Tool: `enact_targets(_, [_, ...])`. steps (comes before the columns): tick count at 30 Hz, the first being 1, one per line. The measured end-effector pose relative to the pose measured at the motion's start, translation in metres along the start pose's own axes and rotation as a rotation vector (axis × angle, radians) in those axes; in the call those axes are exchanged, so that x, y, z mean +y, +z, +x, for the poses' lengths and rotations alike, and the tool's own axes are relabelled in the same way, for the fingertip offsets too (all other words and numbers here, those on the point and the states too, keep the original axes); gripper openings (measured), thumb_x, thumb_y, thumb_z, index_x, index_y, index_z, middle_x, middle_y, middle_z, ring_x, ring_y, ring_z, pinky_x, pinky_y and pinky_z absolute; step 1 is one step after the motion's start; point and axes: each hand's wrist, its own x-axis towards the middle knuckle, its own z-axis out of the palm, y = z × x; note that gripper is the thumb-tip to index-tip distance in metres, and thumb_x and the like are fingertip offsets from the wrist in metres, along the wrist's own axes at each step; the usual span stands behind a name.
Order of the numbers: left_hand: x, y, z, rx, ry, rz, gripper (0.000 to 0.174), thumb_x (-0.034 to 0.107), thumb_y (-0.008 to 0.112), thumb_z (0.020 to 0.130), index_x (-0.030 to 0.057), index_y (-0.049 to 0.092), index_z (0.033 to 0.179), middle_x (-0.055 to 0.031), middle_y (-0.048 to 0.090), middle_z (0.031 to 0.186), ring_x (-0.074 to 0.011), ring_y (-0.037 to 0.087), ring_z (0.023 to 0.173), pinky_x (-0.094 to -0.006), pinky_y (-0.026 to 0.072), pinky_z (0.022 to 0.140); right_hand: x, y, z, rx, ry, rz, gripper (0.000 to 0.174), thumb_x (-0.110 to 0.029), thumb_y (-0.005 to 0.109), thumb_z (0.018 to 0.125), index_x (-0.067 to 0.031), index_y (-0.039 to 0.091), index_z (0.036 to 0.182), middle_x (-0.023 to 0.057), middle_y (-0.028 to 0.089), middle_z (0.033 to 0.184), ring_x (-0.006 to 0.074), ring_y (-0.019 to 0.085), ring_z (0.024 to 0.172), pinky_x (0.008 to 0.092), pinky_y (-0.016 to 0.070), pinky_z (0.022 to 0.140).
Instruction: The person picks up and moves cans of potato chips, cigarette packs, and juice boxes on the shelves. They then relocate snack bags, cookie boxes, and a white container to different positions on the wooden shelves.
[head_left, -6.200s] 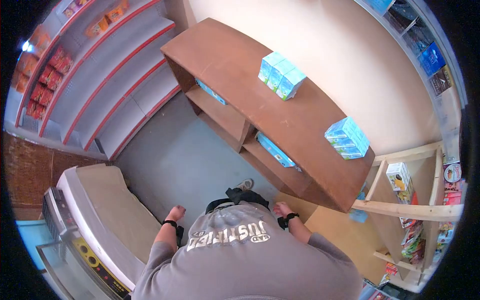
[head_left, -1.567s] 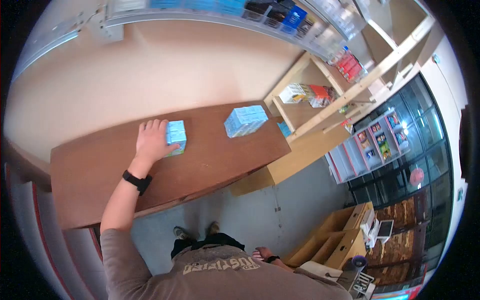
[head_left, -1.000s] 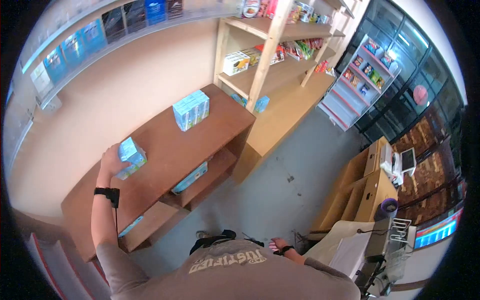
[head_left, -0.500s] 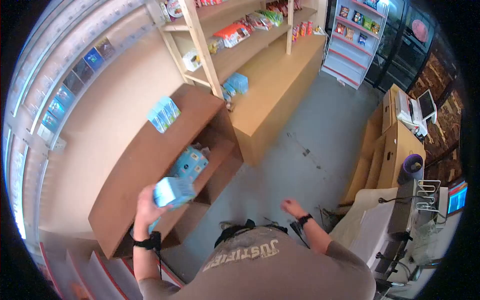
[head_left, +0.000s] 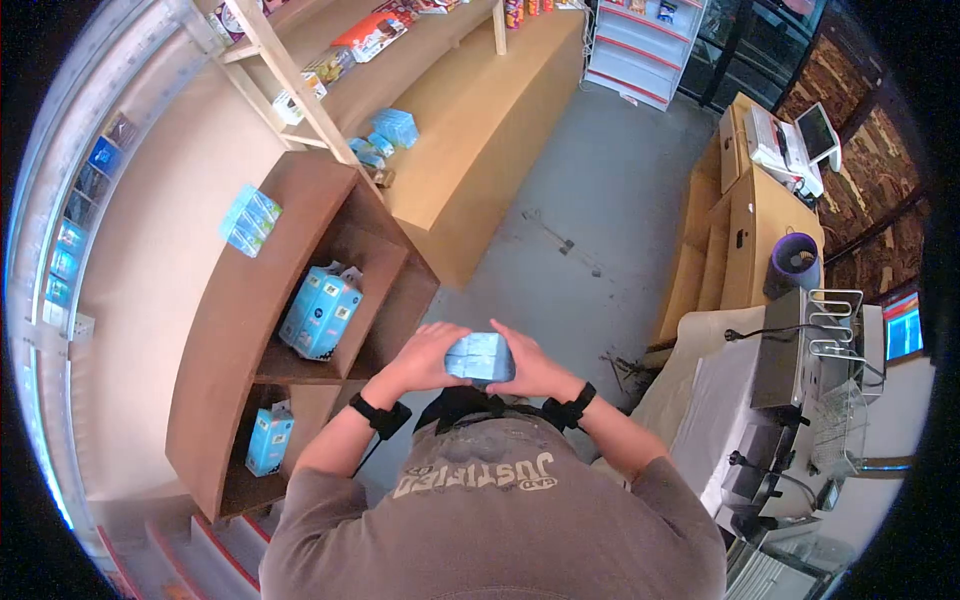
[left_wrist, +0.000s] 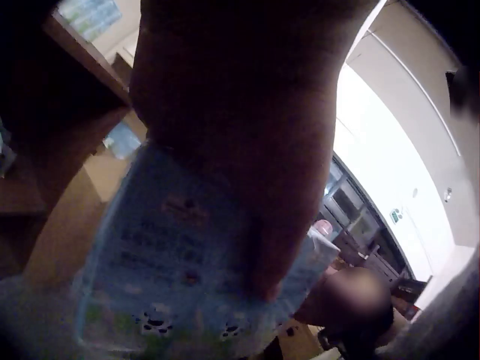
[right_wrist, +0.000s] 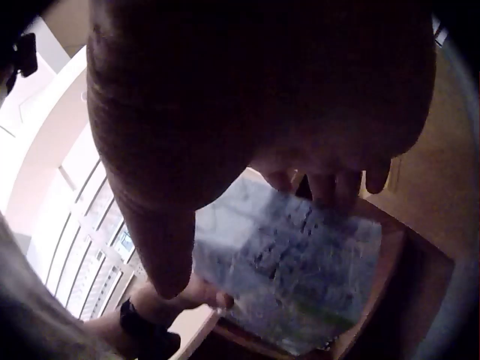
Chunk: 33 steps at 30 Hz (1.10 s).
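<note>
In front of my body I hold a light blue plastic-wrapped tissue pack point(head_left: 477, 355) between both hands. My left hand point(head_left: 425, 360) grips its left side, and my right hand point(head_left: 538, 372) grips the right side. Seen from the left wrist, the pack point(left_wrist: 172, 255) carries small print and dark paw marks, with my thumb lying across its face. The right wrist view shows the wrapped pack point(right_wrist: 292, 259) below my right hand point(right_wrist: 262, 97), whose fingers reach over its edge. The left hand point(right_wrist: 199, 292) appears at its far side.
To the left stands a brown cabinet point(head_left: 235, 330) with another blue pack bundle point(head_left: 250, 220) on top. Larger blue packs point(head_left: 322, 312) sit in its compartments. A wooden counter point(head_left: 470, 170) is ahead; a covered appliance point(head_left: 690, 410) and purple bin point(head_left: 796, 260) are at right.
My left hand, empty at first, has taken the tissue pack off the cabinet top and brought it before my body. My right hand has come up to grip it too. The view has turned.
</note>
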Motion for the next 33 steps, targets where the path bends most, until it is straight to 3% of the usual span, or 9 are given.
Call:
enact_targets(7, [-0.001, 0.013, 0.061, -0.086, 0.148, -0.097, 0.07, 0.035, 0.079, 0.061, 0.0064, 0.051, 0.117, -0.0132, 0.056, 0.109, -0.032, 0.051, 0.104, -0.0408, 0.0381, 0.089, 0.007, -0.031, -0.016, 0.195, 0.187, 0.084, 0.071, -0.028, 0.082, 0.061, -0.0021, 0.047, 0.117, 0.0147, 0.057, 0.109, 0.0254, 0.057, 0.101, 0.0363, 0.0445, 0.087])
enact_targets(9, [-0.013, 0.025, 0.076, -0.104, 0.152, -0.124, 0.07, 0.036, 0.078, 0.062, 0.0062, 0.05, 0.119, -0.0134, 0.056, 0.112, -0.0319, 0.051, 0.106, -0.0413, 0.0382, 0.091, 0.027, -0.03, -0.014, 0.216, 0.209, 0.117, 0.069, -0.027, 0.081, 0.06, -0.0022, 0.048, 0.116, 0.0153, 0.057, 0.109, 0.0283, 0.057, 0.101, 0.0371, 0.0445, 0.087])
enact_targets(17, [-0.132, 0.074, 0.09, 0.03, 0.1, -0.258, 0.058, 0.031, 0.07, 0.073, 0.005, 0.05, 0.121, -0.0154, 0.052, 0.121, -0.0346, 0.046, 0.114, -0.0437, 0.037, 0.097, 0.12, -0.022, 0.016, 0.25, 0.5, 0.184, 0.066, -0.028, 0.082, 0.061, 0.0006, 0.051, 0.112, 0.0142, 0.06, 0.106, 0.0242, 0.058, 0.098, 0.0359, 0.0449, 0.085])
enact_targets(19, [-0.177, 0.08, 0.066, -0.116, -0.291, -0.307, 0.051, 0.034, 0.064, 0.079, 0.0044, 0.052, 0.119, -0.0178, 0.053, 0.119, -0.0356, 0.049, 0.112, -0.043, 0.04, 0.094, 0.15, -0.019, 0.025, 0.265, 0.52, 0.182, 0.065, -0.028, 0.082, 0.061, 0.001, 0.051, 0.111, 0.0143, 0.06, 0.105, 0.0242, 0.058, 0.097, 0.0359, 0.0451, 0.085])
enact_targets(23, [-0.257, 0.104, -0.02, -0.306, -0.704, -0.111, 0.046, 0.037, 0.057, 0.082, 0.0058, 0.055, 0.115, -0.0197, 0.057, 0.114, -0.036, 0.054, 0.105, -0.0428, 0.0433, 0.091, 0.16, -0.039, 0.062, 0.313, 0.733, 0.155, 0.063, -0.027, 0.082, 0.061, 0.0024, 0.05, 0.107, 0.0128, 0.061, 0.099, 0.0224, 0.059, 0.09, 0.035, 0.0464, 0.08])
enact_targets(28, [-0.326, 0.152, -0.147, -0.429, -1.095, -0.325, 0.045, 0.038, 0.063, 0.076, 0.0045, 0.06, 0.106, -0.0203, 0.06, 0.108, -0.0369, 0.057, 0.101, -0.0441, 0.0445, 0.089, 0.201, -0.059, 0.12, 0.48, 0.856, 0.216, 0.049, -0.02, 0.078, 0.068, -0.0026, 0.053, 0.107, 0.0075, 0.06, 0.101, 0.0202, 0.058, 0.091, 0.0344, 0.0453, 0.08])
enact_targets(29, [-0.331, 0.157, -0.162, -0.42, -1.102, -0.337, 0.045, 0.038, 0.063, 0.076, 0.0045, 0.06, 0.106, -0.0203, 0.06, 0.108, -0.0369, 0.057, 0.101, -0.0441, 0.0445, 0.089, 0.205, -0.065, 0.138, 0.543, 0.84, 0.366, 0.045, -0.018, 0.076, 0.069, -0.0035, 0.054, 0.106, 0.0063, 0.06, 0.1, 0.0193, 0.058, 0.09, 0.0337, 0.0454, 0.079])
enact_targets(31, [-0.344, 0.174, -0.185, -0.241, -1.522, -0.573, 0.045, 0.037, 0.063, 0.076, 0.0018, 0.06, 0.104, -0.0225, 0.061, 0.105, -0.0363, 0.057, 0.102, -0.0429, 0.0445, 0.089, 0.177, -0.081, 0.188, 0.66, 0.863, 0.561, 0.038, -0.014, 0.072, 0.072, -0.0056, 0.056, 0.105, 0.0046, 0.06, 0.1, 0.0171, 0.058, 0.09, 0.0323, 0.0456, 0.079])
enact_targets(33, [-0.353, 0.187, -0.189, -0.132, -1.533, -0.606, 0.043, 0.036, 0.063, 0.076, 0.001, 0.06, 0.102, -0.023, 0.062, 0.103, -0.0355, 0.058, 0.102, -0.0416, 0.0449, 0.089, 0.186, -0.095, 0.23, 0.63, 0.823, 0.614, 0.039, -0.014, 0.071, 0.073, -0.0053, 0.055, 0.108, 0.0046, 0.06, 0.102, 0.0174, 0.058, 0.092, 0.0325, 0.0455, 0.08])
